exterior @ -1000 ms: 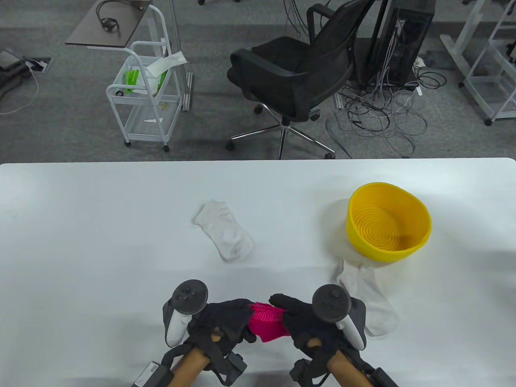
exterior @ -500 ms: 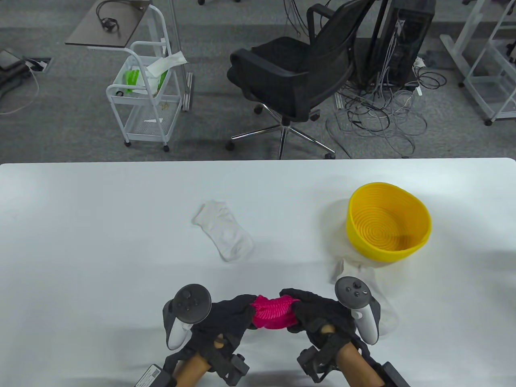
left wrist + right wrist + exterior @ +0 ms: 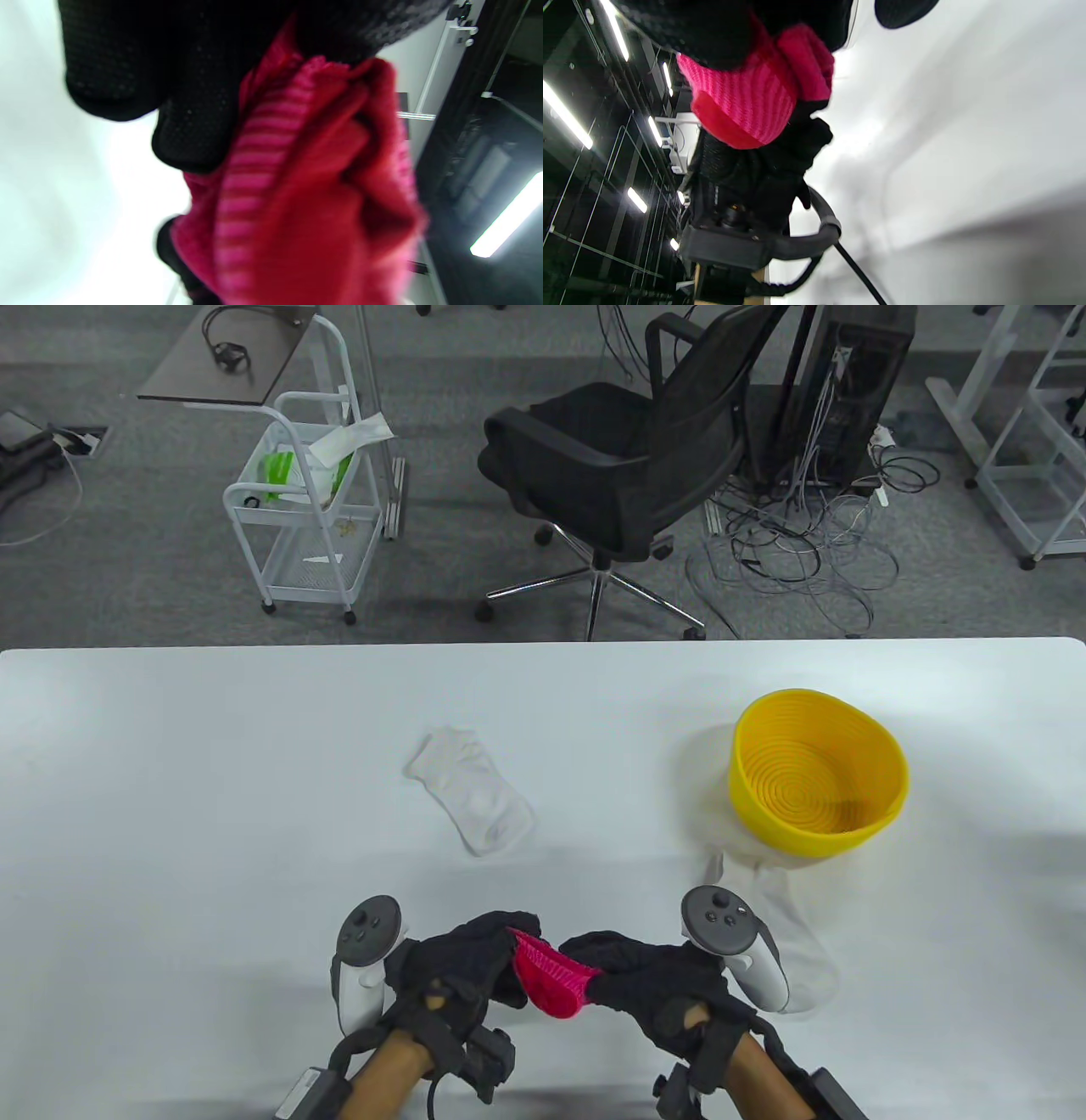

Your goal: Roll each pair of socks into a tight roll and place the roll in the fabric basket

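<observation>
A bright pink sock roll (image 3: 551,977) is held between both gloved hands near the table's front edge. My left hand (image 3: 475,963) grips its left end and my right hand (image 3: 632,971) grips its right end. The left wrist view is filled by the pink sock roll (image 3: 305,199) under my black fingers (image 3: 191,123). In the right wrist view the pink sock roll (image 3: 751,101) sits under my fingers, with the left hand (image 3: 755,169) behind it. The yellow basket (image 3: 817,774) stands at the right, with nothing in it.
One white sock (image 3: 471,800) lies flat in the middle of the table (image 3: 170,814). Another white sock (image 3: 785,937) lies in front of the basket, beside my right hand. A black office chair (image 3: 611,466) and a white cart (image 3: 301,517) stand beyond the table's far edge.
Both hands have turned and drawn slightly toward the front edge. The pink roll now shows tilted and narrower between them, with the trackers swung outward.
</observation>
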{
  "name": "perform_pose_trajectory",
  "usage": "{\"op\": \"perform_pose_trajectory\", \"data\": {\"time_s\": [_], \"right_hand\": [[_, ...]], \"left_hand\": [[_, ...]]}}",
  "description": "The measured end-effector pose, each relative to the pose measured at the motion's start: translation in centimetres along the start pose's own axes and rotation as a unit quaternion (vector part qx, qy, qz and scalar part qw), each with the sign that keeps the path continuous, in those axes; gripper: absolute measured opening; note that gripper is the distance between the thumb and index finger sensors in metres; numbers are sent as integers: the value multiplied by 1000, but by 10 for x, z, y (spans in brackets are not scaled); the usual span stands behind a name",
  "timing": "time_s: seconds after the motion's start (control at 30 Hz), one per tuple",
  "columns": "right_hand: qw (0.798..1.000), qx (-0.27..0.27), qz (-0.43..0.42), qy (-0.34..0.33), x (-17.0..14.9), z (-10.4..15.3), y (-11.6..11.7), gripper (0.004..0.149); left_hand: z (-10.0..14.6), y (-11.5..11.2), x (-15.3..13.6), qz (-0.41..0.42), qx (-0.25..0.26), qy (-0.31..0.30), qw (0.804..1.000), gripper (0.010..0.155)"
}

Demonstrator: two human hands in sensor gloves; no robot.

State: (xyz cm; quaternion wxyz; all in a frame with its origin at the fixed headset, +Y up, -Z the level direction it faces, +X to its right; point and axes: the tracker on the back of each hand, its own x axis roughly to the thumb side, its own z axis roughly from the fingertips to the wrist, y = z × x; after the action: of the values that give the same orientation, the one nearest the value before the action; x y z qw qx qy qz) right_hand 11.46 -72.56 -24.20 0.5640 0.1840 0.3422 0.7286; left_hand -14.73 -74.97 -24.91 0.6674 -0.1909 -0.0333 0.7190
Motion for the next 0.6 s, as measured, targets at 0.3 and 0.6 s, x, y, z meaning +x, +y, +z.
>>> {"op": "perform_pose_trajectory", "data": {"time_s": [0.3, 0.6], "right_hand": [[996, -44, 46, 62, -13, -5, -6, 31], [996, -48, -37, 67, -23, -4, -12, 36]], "left_hand": [[-1, -5, 11, 0, -59, -39, 997, 43], [-2, -11, 4, -43, -70, -34, 996, 41]]}}
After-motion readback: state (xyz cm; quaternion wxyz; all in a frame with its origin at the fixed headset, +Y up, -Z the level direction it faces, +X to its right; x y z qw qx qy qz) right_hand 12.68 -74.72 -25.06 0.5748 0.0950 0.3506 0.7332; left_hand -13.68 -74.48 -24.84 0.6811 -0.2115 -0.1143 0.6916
